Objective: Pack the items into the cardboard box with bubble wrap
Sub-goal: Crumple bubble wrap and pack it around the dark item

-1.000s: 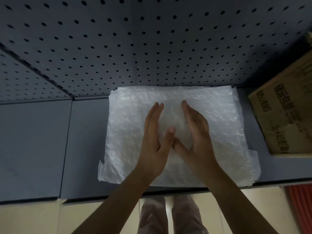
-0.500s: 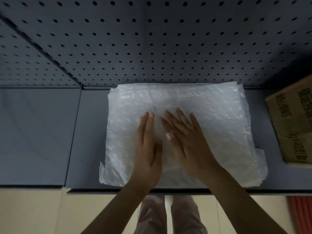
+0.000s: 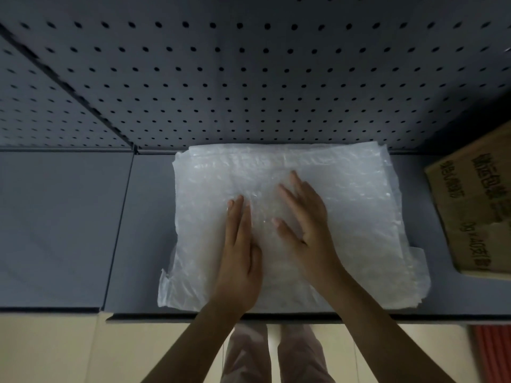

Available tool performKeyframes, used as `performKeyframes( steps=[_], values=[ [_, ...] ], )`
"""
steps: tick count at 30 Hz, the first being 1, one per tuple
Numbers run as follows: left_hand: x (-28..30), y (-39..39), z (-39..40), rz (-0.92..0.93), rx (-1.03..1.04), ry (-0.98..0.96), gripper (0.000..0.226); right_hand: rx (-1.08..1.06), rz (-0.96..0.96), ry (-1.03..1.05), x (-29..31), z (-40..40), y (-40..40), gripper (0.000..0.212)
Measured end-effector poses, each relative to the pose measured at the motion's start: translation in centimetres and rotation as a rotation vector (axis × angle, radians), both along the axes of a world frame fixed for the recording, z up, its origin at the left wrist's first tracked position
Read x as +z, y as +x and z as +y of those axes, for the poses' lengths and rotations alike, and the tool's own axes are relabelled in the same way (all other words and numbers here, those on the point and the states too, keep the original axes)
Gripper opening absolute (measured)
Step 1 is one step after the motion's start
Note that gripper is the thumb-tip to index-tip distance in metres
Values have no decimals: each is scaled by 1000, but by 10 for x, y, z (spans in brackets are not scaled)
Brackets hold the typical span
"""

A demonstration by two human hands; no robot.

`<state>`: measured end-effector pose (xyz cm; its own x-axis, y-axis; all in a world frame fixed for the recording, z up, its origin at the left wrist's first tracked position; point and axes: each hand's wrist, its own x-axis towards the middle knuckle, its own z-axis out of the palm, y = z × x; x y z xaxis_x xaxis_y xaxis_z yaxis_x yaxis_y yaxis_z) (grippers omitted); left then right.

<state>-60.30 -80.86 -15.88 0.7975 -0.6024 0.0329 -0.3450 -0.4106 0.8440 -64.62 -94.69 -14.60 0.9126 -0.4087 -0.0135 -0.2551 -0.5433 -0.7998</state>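
On the wrap (image 3: 345, 217), both flat hands, left (image 3: 240, 252) and right (image 3: 307, 219), are spreading apart, smoothing it; items are not yet wrapped.

Both forearms reach forward, converging. The left hand (image 3: 240, 252) lies flat, fingers straight and together; the right hand (image 3: 307, 225) lies flat just beside it, fingers spread.

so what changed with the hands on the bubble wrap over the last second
Both hands went from angled with thumbs touching to lying flat and apart: left hand, right hand. Nothing was gripped or released. The bubble wrap and cardboard box stayed put.
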Motion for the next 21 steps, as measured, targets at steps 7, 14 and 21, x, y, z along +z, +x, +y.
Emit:
performKeyframes(
  steps=[7,14,21],
  values=[
    [-1,0,6,75,23,-89,58,-216,56,541,23,-2,2,27],
    [12,3,6,163,-7,-176,60,-81,205,622,51,-16,-7,48],
    [65,-15,-12,140,-118,-285,58,2,160,607,103,-17,-48,87]
  ],
)
